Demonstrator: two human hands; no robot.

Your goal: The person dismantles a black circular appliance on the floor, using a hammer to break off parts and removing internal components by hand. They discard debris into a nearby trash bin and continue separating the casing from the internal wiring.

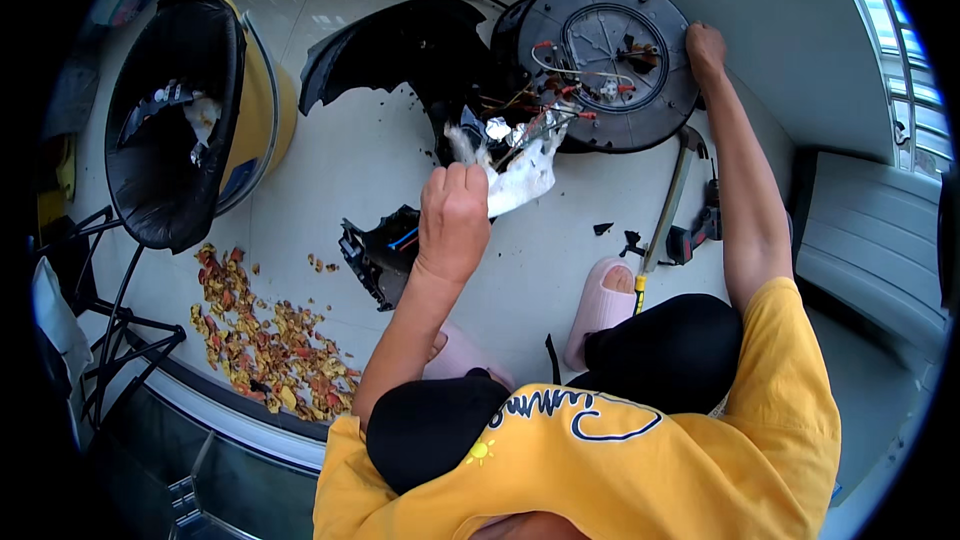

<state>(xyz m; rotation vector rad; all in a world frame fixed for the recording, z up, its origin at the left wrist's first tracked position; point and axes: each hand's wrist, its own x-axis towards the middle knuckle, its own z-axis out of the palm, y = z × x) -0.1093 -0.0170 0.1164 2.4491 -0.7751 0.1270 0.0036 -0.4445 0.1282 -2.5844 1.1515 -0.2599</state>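
My left hand [454,221] grips a torn piece of white fibrous insulation [525,184] with bits of foil [499,129] on it. My right hand [705,52] holds the right rim of a round grey plastic base [607,116], which is tilted with its inner side towards me. Wires with red connectors [589,115] run from the base down to the insulation. Left of the base lies a large broken black plastic shell [375,41]. Below my left hand is another broken black part [379,255] with blue and red wires, partly hidden by the hand.
A yellow bucket [266,116] lined with a black bag [169,217] holds scraps at the left. Dried peel-like pieces [277,345] cover the floor nearby. A hammer [671,199], a cordless power tool [694,236] and a yellow-handled tool [640,292] lie near my right foot. Black shards [603,228] are scattered about.
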